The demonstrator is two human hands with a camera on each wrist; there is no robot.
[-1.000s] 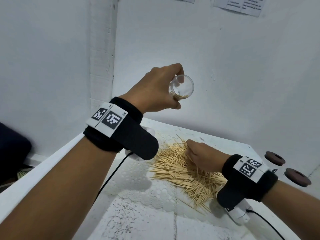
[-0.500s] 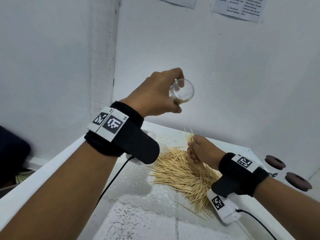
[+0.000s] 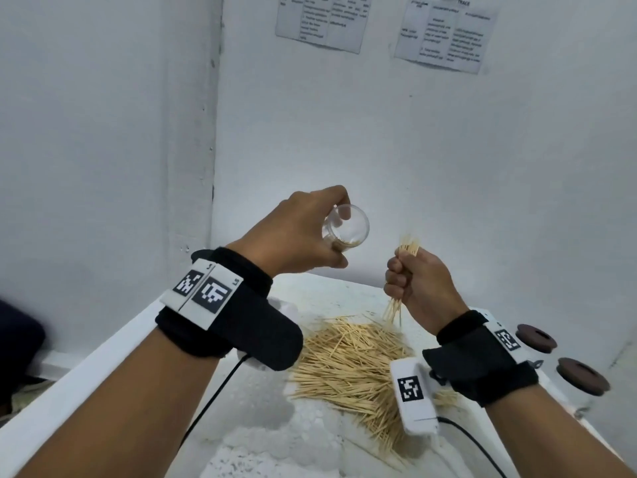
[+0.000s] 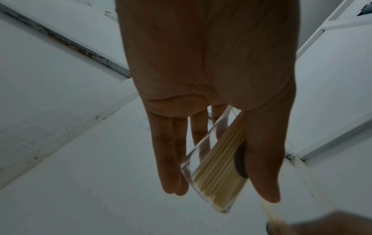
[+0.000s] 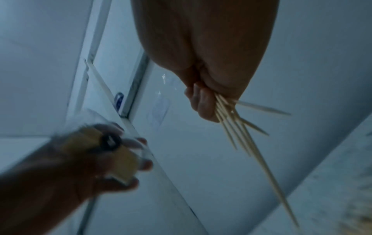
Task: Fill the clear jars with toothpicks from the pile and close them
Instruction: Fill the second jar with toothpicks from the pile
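Note:
My left hand (image 3: 303, 236) holds a small clear jar (image 3: 346, 229) in the air, tilted with its open mouth toward the right. Several toothpicks lie along the jar's lower side (image 4: 219, 171). The fingers and thumb wrap the jar (image 4: 209, 159) from both sides. My right hand (image 3: 413, 281) is a fist round a bundle of toothpicks (image 3: 408, 248), raised just right of and below the jar's mouth. The sticks (image 5: 241, 132) poke out both ends of the fist. The toothpick pile (image 3: 348, 363) lies on the white table below both hands.
Two jars with dark brown lids (image 3: 536, 338) (image 3: 582, 376) stand at the table's right edge. White walls close in at the back and left, with paper sheets (image 3: 324, 19) pinned high up. The table's left rim (image 3: 86, 370) runs diagonally under my left forearm.
My right hand grabbed a bundle from the pile and lifted it up beside the jar's mouth. The left hand kept the jar raised, nearly still.

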